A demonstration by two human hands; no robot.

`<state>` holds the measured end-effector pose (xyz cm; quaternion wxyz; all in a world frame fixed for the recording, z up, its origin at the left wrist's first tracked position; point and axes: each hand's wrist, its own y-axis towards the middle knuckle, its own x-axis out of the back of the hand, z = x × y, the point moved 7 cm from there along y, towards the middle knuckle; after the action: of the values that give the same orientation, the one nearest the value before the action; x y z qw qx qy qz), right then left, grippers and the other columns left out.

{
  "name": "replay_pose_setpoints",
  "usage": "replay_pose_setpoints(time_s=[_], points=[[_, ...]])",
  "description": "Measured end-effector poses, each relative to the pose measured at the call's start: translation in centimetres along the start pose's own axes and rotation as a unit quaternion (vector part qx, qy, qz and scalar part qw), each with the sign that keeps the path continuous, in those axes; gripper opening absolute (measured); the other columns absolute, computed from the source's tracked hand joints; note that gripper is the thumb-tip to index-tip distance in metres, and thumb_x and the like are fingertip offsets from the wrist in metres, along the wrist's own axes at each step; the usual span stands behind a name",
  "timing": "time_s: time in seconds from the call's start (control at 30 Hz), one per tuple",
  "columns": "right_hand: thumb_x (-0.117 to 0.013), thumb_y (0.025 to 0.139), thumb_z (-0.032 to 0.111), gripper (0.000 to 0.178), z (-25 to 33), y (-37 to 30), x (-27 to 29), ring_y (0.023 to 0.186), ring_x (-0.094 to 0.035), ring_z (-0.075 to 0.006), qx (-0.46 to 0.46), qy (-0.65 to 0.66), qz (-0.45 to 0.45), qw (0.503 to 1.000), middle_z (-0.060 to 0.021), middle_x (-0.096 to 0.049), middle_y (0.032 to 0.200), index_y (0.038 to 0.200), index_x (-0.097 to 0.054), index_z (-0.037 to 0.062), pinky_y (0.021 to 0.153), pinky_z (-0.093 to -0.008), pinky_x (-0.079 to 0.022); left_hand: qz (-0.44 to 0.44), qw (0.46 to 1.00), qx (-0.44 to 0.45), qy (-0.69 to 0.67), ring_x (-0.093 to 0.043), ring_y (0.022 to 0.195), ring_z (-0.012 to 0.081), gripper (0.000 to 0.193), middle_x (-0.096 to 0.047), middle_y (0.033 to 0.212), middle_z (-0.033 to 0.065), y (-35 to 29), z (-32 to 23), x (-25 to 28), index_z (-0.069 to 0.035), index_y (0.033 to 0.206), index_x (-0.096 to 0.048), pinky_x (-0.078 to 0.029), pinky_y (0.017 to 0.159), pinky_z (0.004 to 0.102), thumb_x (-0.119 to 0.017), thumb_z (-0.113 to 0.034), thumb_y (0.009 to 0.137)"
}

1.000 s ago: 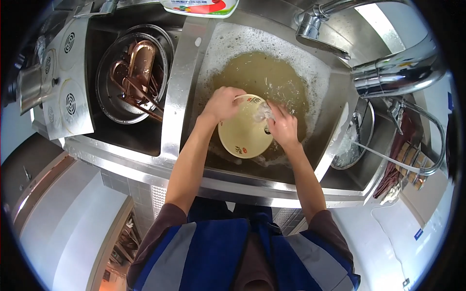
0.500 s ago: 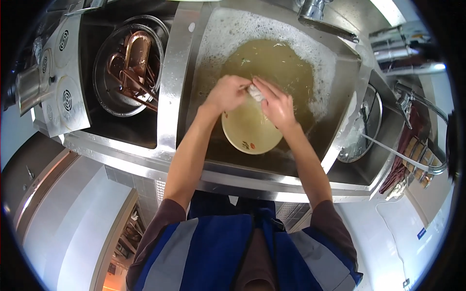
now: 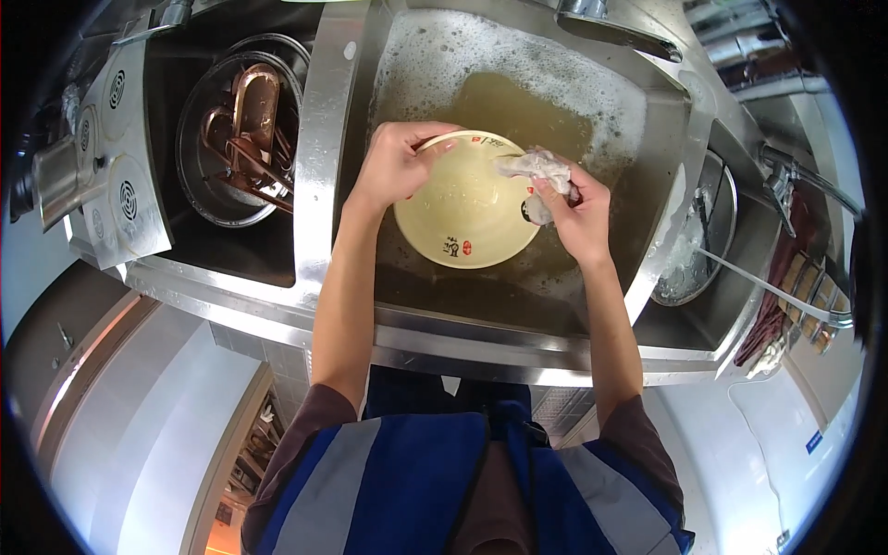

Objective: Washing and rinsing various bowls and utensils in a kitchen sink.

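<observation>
My left hand grips the far left rim of a cream-coloured bowl with small red and black marks, held tilted over the middle sink basin. My right hand is closed on a wet white cloth pressed against the bowl's right rim. Beneath the bowl lies murky brown water ringed with white foam.
The left basin holds a round steel pan with copper-coloured utensils inside. A faucet juts over the far edge. To the right, another basin holds a steel pot with foam and a long thin handle. The steel counter edge runs in front.
Both hands and the bowl have risen higher in the picture. The cloth hand slid from the bowl's upper middle to its right rim, and the bowl now shows more of its surface.
</observation>
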<state>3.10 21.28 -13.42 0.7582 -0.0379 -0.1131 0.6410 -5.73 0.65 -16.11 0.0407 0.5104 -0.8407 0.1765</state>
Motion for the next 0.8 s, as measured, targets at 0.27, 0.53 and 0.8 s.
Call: replay_pose_setpoints(time_s=[0.27, 0.53, 0.8], points=[[-0.062, 0.075, 0.003, 0.036, 3.3, 2.9, -5.2, 0.087, -0.066, -0.0254, 0.183, -0.252, 0.101, 0.945, -0.0119, -0.065, 0.108, 0.111, -0.063, 0.0088, 0.073, -0.0323, -0.054, 0.081, 0.986, -0.097, 0.107, -0.063, 0.071, 0.0357, 0.018, -0.063, 0.077, 0.02, -0.4, -1.0, -3.9, -0.004, 0.088, -0.069, -0.049, 0.06, 0.0366, -0.063, -0.004, 0.072], [-0.06, 0.076, 0.005, 0.033, -2.9, 0.1, -2.3, 0.083, -0.064, -0.0353, 0.09, -0.274, 0.092, 0.953, -0.0171, -0.065, 0.096, 0.11, -0.06, 0.0054, 0.07, -0.0406, -0.052, -0.006, 0.992, -0.062, 0.112, -0.065, 0.065, 0.0293, 0.013, -0.064, 0.074, 0.017, -0.2, -0.6, 0.3, -0.001, 0.09, -0.068, -0.049, 0.059, 0.0316, -0.064, -0.008, 0.078], [-0.058, 0.084, 0.011, 0.026, 0.6, 3.2, -5.8, 0.078, -0.064, -0.03, 0.108, -0.236, 0.137, 0.956, -0.0173, -0.065, 0.096, 0.11, -0.06, 0.0054, 0.069, -0.0348, -0.051, 0.028, 0.969, -0.143, 0.199, -0.058, 0.065, 0.037, 0.012, -0.06, 0.07, 0.0179, -0.1, -1.5, -1.8, -0.007, 0.077, -0.066, -0.047, 0.058, 0.0426, -0.059, -0.004, 0.068]])
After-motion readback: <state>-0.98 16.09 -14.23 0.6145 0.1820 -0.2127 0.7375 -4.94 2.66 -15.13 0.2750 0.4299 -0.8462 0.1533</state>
